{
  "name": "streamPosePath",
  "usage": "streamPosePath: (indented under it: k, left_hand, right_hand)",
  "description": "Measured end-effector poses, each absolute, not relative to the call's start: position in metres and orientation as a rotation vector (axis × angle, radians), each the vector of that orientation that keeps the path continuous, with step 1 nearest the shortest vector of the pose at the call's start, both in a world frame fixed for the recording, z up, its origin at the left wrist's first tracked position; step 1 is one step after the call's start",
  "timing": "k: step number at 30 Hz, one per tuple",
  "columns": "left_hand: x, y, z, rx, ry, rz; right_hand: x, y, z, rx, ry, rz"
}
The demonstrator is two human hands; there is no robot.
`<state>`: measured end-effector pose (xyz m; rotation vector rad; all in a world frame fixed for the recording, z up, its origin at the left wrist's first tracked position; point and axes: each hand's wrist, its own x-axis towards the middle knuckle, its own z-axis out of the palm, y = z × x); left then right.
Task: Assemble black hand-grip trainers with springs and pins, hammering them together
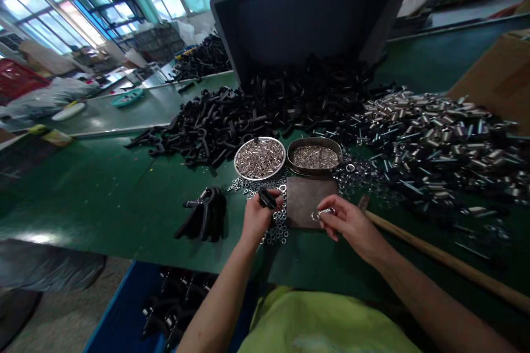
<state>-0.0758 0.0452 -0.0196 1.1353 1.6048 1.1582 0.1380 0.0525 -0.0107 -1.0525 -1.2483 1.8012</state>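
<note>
My left hand (257,218) is closed around a small black plastic part (267,199), over a scatter of metal nuts (280,226). Between the thumb and fingers of my right hand (345,220) is a small coiled metal spring (326,212), with a thin metal ring (315,215) at its left end. That hand is above the right side of a flat metal plate (304,201). Behind the plate stand an oval dish of small metal pins (260,159) and an oval tin of tiny metal pieces (314,156). Several black clamp-like parts (205,215) stand together to the left.
A large grey bin (298,16) lies tipped, with black parts (215,121) heaped before it. Metal sleeves and rods (439,132) pile up on the right. A wooden-handled hammer (439,253) lies near my right forearm. Below the table edge is a blue crate (118,309).
</note>
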Motion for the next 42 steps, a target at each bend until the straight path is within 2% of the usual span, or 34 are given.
streamPosePath:
  k: [6,12,16,19,24,33,42]
  left_hand:
    - [-0.036,0.018,0.001,0.855,1.212,1.117]
    - [-0.037,0.017,0.003,1.06,1.232,1.054]
    - [-0.035,0.015,-0.007,1.213,1.337,1.12]
    - [-0.024,0.014,-0.017,0.838,1.251,1.078]
    - [-0.003,0.017,-0.026,0.221,0.946,0.941]
    - [0.013,0.017,-0.018,0.463,0.997,0.913]
    - [-0.008,0.011,-0.014,0.99,1.192,0.548]
  right_hand:
    - [0.128,0.05,-0.003,-1.01,-1.306,1.807]
    - [0.128,0.054,-0.007,-1.05,-1.285,1.814]
    - [0.134,0.058,-0.008,-1.127,-1.521,1.517]
    - [0.137,0.06,-0.002,-1.19,-1.625,1.347]
    - [0.136,0.054,0.013,-1.145,-1.611,1.309]
    - [0.136,0.05,0.017,-1.267,-1.896,1.057]
    - [0.146,0.06,-0.012,-1.159,-1.712,1.537]
